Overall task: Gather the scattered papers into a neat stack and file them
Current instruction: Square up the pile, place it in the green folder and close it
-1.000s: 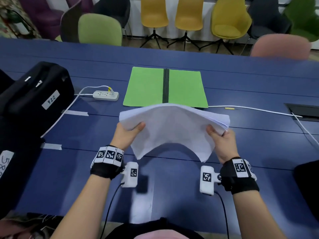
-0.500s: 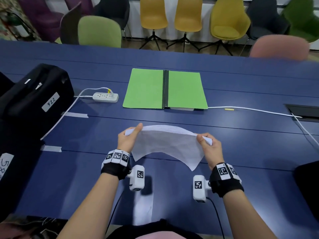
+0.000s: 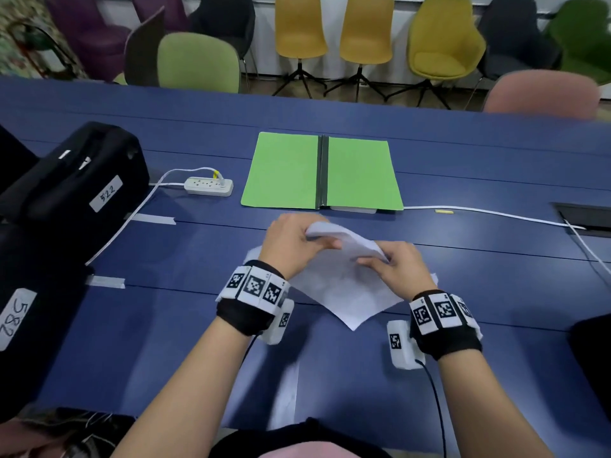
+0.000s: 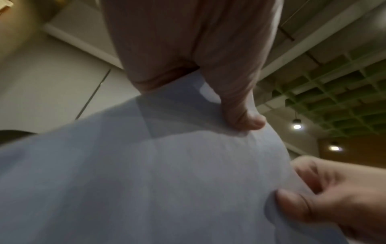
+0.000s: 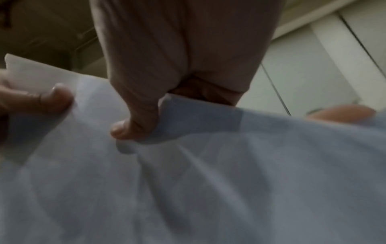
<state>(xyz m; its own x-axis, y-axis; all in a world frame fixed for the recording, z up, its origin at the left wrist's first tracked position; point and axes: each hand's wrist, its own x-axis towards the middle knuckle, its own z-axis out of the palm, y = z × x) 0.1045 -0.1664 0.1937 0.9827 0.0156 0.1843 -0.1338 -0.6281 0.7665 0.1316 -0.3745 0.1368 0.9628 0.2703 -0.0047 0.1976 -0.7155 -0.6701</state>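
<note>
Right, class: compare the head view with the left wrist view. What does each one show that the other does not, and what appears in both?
Only the head view shows the open green folder lying on the blue table, the power strip, the black case and the chairs. Only the left wrist view shows the ceiling lights and the green ceiling grid. Both show the left hand and right hand gripping the bowed white papers.
</note>
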